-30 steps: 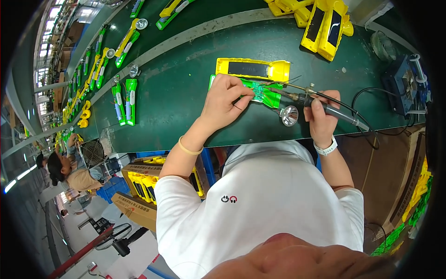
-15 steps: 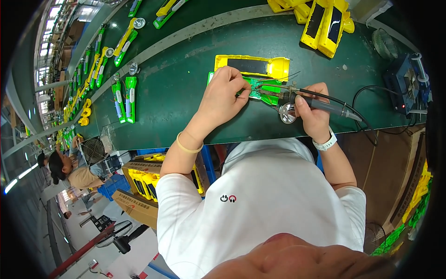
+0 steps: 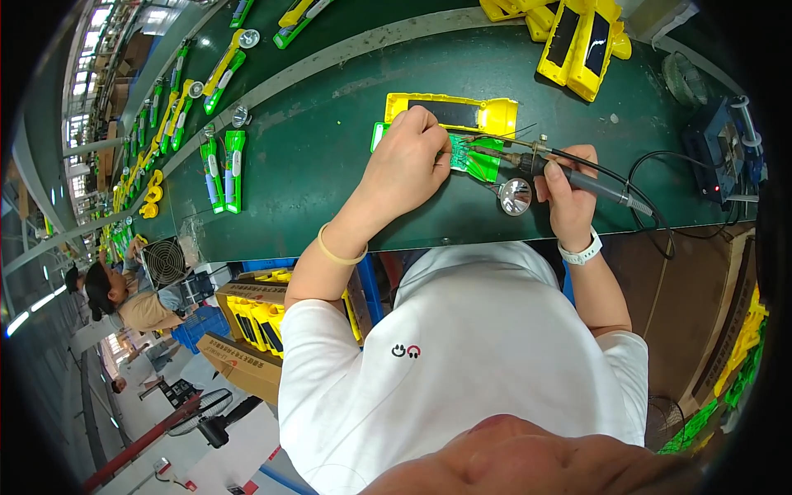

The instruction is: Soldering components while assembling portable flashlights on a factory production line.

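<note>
Right hand [image 3: 569, 196] clamped round soldering iron [image 3: 601, 188], tip at circuit board [image 3: 459, 153]. Left hand [image 3: 408, 154] bunched over green casing [image 3: 485, 168]; cannot tell what fingertips pinch. Casing on bench [image 3: 305, 186], beside yellow shell [image 3: 500, 116]. Probably light, stiff; board fragile: grip casing edges.

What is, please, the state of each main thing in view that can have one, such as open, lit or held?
Soldering iron: held in the right grip, pointed at the circuit board.
Left grip: bent over the board's left end; what it pinches is hidden.
Green housing: open, board exposed.
Yellow housing: lying flat.
Reflector: bowl facing up.
Soldering station: red light lit.
Cardboard box: open, holding yellow casings.
</note>
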The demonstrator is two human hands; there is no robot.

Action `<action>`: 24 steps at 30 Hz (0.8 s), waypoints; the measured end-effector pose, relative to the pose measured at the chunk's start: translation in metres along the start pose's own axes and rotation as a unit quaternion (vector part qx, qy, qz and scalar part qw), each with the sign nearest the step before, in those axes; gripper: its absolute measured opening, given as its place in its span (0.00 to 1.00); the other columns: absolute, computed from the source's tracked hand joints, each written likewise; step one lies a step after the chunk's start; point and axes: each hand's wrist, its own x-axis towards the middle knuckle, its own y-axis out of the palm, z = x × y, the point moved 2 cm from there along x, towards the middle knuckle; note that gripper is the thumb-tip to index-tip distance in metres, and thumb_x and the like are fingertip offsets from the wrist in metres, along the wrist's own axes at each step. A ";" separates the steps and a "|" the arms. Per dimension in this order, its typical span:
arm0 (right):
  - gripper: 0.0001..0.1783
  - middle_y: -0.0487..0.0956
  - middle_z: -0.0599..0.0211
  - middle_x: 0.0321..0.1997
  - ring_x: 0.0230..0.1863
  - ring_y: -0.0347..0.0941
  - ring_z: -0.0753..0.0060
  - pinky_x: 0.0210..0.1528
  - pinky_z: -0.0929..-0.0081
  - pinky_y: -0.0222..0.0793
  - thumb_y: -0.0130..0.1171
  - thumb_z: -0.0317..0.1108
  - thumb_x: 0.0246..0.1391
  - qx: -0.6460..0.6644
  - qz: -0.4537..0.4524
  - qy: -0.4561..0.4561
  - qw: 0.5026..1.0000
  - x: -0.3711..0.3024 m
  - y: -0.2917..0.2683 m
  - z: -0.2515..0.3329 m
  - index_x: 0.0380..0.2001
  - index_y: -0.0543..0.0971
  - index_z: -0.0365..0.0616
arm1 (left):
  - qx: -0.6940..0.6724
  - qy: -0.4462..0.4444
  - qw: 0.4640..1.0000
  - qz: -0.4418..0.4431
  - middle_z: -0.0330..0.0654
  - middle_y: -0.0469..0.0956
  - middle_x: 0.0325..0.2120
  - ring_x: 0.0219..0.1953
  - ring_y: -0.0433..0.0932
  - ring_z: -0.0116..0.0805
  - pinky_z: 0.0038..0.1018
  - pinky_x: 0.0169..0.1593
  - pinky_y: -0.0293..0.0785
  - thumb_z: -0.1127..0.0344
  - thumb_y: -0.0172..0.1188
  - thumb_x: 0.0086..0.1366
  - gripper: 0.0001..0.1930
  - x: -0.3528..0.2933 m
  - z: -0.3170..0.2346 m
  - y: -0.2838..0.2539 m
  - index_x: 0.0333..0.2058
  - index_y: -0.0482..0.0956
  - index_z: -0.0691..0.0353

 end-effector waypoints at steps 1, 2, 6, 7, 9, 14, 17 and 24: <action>0.12 0.66 0.70 0.26 0.18 0.60 0.83 0.19 0.84 0.57 0.55 0.33 0.55 -0.001 -0.001 -0.001 1.000 0.000 -0.001 0.000 0.34 0.62 0.44 | -0.003 -0.001 1.000 -0.017 0.44 0.68 0.30 0.35 0.70 0.42 0.31 0.39 0.69 0.74 0.63 0.45 0.08 -0.001 -0.001 -0.001 0.26 0.74 0.63; 0.12 0.66 0.70 0.26 0.18 0.60 0.83 0.19 0.84 0.57 0.55 0.33 0.55 0.000 -0.001 -0.001 1.000 0.000 -0.001 0.000 0.34 0.62 0.44 | -0.006 -0.002 0.999 -0.034 0.44 0.68 0.31 0.35 0.70 0.43 0.31 0.39 0.69 0.73 0.64 0.45 0.10 -0.003 -0.002 -0.003 0.27 0.74 0.63; 0.12 0.66 0.69 0.26 0.18 0.59 0.82 0.19 0.84 0.57 0.54 0.33 0.55 0.009 -0.010 -0.002 1.000 -0.001 -0.004 0.000 0.34 0.62 0.44 | 0.171 -0.051 0.981 -0.071 0.41 0.69 0.23 0.29 0.71 0.38 0.30 0.31 0.69 0.67 0.67 0.45 0.10 -0.020 -0.005 -0.028 0.25 0.75 0.60; 0.12 0.66 0.69 0.26 0.17 0.59 0.82 0.19 0.84 0.57 0.54 0.32 0.55 0.014 -0.013 -0.002 1.000 -0.001 -0.004 0.001 0.34 0.62 0.44 | 0.197 -0.098 0.975 -0.021 0.40 0.69 0.19 0.24 0.71 0.36 0.29 0.26 0.69 0.66 0.67 0.46 0.09 -0.028 -0.004 -0.030 0.23 0.75 0.60; 0.12 0.67 0.68 0.26 0.19 0.61 0.82 0.21 0.84 0.58 0.55 0.30 0.54 0.031 -0.006 0.008 0.999 -0.002 -0.006 0.002 0.35 0.61 0.44 | 0.110 -0.106 0.988 -0.037 0.38 0.68 0.11 0.16 0.69 0.31 0.25 0.20 0.66 0.67 0.66 0.49 0.08 -0.034 -0.002 -0.025 0.19 0.75 0.60; 0.13 0.69 0.68 0.27 0.20 0.62 0.82 0.22 0.84 0.59 0.55 0.28 0.54 0.048 0.009 0.019 0.999 -0.004 -0.009 0.004 0.35 0.60 0.43 | -0.116 -0.027 0.991 -0.058 0.40 0.73 0.21 0.23 0.72 0.31 0.23 0.26 0.67 0.74 0.63 0.51 0.04 -0.031 0.001 -0.014 0.27 0.78 0.62; 0.13 0.69 0.68 0.26 0.20 0.61 0.83 0.21 0.85 0.58 0.55 0.27 0.54 0.047 -0.001 0.018 0.999 -0.005 -0.010 0.004 0.35 0.60 0.44 | -0.031 0.080 0.993 -0.084 0.39 0.73 0.25 0.29 0.73 0.34 0.25 0.31 0.69 0.76 0.63 0.48 0.09 -0.025 0.012 -0.002 0.30 0.79 0.60; 0.12 0.68 0.71 0.24 0.19 0.60 0.86 0.19 0.86 0.58 0.55 0.28 0.53 -0.009 0.013 0.022 1.000 -0.004 -0.009 0.001 0.33 0.61 0.44 | 0.051 0.178 0.979 -0.087 0.37 0.72 0.24 0.29 0.74 0.34 0.28 0.31 0.72 0.77 0.63 0.43 0.12 -0.020 0.011 0.005 0.30 0.79 0.58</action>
